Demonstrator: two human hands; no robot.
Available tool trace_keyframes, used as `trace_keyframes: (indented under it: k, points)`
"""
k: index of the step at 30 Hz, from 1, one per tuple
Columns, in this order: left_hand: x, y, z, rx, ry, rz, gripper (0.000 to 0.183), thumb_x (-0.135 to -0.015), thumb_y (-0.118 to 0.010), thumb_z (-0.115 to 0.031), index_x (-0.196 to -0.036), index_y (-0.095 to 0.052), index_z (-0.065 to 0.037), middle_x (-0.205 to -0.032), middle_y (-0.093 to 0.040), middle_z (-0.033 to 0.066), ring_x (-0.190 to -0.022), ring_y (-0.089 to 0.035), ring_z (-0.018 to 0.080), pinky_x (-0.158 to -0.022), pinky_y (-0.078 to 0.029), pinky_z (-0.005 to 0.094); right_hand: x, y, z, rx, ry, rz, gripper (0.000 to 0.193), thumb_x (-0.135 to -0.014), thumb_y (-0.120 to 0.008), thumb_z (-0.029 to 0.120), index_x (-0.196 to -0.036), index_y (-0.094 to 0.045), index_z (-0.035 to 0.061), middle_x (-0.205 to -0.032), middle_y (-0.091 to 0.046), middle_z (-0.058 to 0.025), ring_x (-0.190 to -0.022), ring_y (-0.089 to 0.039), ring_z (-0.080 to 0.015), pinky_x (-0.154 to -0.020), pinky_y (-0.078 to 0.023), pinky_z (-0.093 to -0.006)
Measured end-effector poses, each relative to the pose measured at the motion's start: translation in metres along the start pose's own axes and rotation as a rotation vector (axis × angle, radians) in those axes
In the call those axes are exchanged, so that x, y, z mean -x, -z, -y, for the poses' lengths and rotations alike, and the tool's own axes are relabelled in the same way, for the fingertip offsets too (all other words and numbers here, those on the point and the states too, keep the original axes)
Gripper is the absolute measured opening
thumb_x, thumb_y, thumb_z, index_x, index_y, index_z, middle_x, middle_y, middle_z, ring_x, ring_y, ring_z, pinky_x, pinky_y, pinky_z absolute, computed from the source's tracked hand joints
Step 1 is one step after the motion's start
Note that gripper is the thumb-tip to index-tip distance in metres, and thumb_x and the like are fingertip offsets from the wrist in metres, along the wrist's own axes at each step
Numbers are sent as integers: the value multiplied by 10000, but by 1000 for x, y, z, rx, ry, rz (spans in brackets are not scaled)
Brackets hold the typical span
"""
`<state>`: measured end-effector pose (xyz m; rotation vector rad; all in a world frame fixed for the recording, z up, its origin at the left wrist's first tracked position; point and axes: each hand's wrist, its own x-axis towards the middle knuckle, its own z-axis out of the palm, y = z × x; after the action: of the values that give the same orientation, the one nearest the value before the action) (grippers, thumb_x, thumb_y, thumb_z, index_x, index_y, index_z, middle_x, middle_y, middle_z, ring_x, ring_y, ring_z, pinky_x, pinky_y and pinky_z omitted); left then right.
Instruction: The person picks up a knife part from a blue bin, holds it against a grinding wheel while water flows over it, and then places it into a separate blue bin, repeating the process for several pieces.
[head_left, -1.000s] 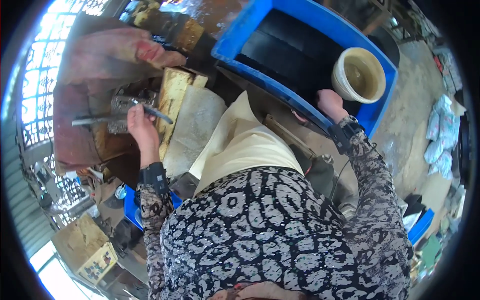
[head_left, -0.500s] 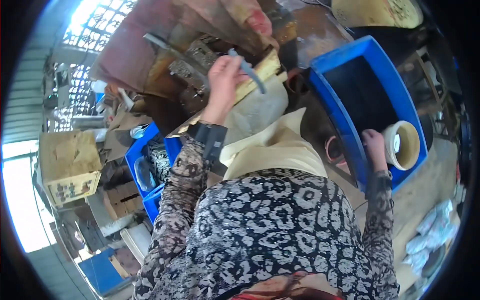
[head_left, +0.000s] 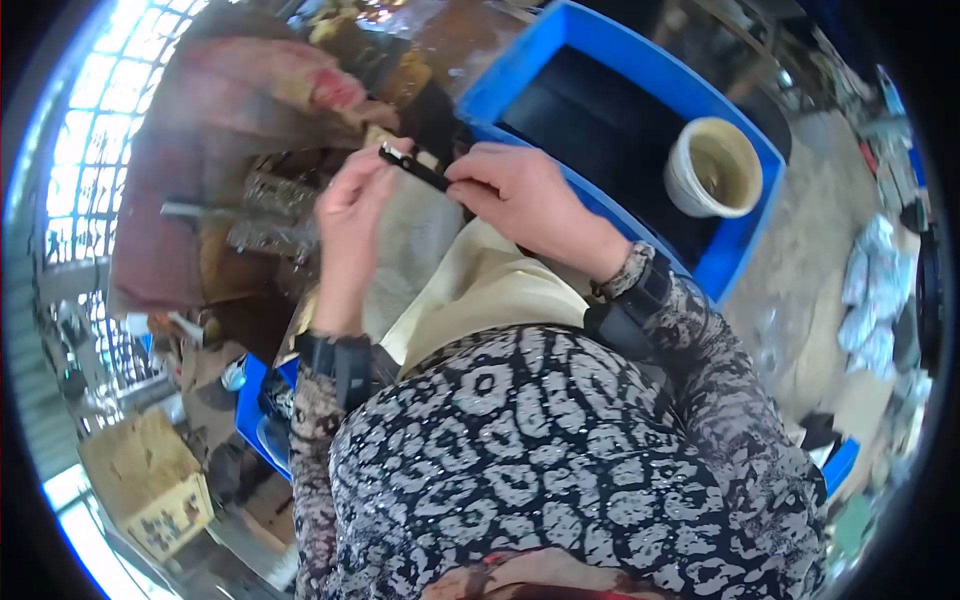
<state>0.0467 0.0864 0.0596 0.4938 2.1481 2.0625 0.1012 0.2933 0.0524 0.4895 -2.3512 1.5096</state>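
Note:
A slim black piece (head_left: 420,171) with a shiny, pale end spans the gap between my hands, above my lap. At its shiny end, my left hand (head_left: 350,205) is closed in a pinch. Thumb and fingers of my right hand (head_left: 530,200) grip the other end. Whether it is one part or two joined ones I cannot tell. Beneath the hands lie a greyish-white sheet (head_left: 405,240) and a cream cloth (head_left: 490,285) over my lap. To the right of my hands is a long blue bin (head_left: 752,235) with a dark interior.
Inside the bin's near right end stands a whitish bucket (head_left: 688,175). A greasy metal fixture (head_left: 275,215) with a rod is left of my hands, beside a stained reddish cloth (head_left: 170,200). A cardboard box (head_left: 140,465) sits at lower left, plastic bags (head_left: 868,290) at far right.
My right hand has come out of the blue bin and over to my left hand. A black piece is now between them; earlier my left hand held a grey curved strip. The view has shifted right.

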Motion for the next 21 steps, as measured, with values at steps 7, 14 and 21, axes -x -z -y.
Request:
trace_keyframes:
  k: [7, 14, 21]
  points:
    - [12, 103, 66, -1002, -99, -85, 311, -923, -588, -125, -1204, -581, 9, -1178, -611, 118, -1103, -567, 207, -967, -429, 319, 45, 188, -84, 1075, -670, -268, 256, -829, -537, 296, -962, -693, 142, -905, -680, -132, -852, -636, -365, -728, -510, -438]
    - [19, 106, 93, -1215, -90, -42, 319, -967, -506, -214, -1184, -582, 7, -1167, -594, 169, -1108, -539, 325, -973, -399, 389, 106, 235, -181, 1141, -1099, 153, 277, -794, -523, 188, -943, -701, 37, -961, -683, -195, -925, -654, -364, -762, -518, -470]
    - [24, 108, 94, -1188, -68, -39, 318, -975, -490, -217, -1182, -581, 6, -1174, -591, 172, -1103, -536, 333, -974, -395, 398, 118, 229, -204, 1060, -1191, 344, 272, -786, -533, 139, -971, -711, 49, -1004, -687, -174, -943, -658, -352, -758, -525, -447]
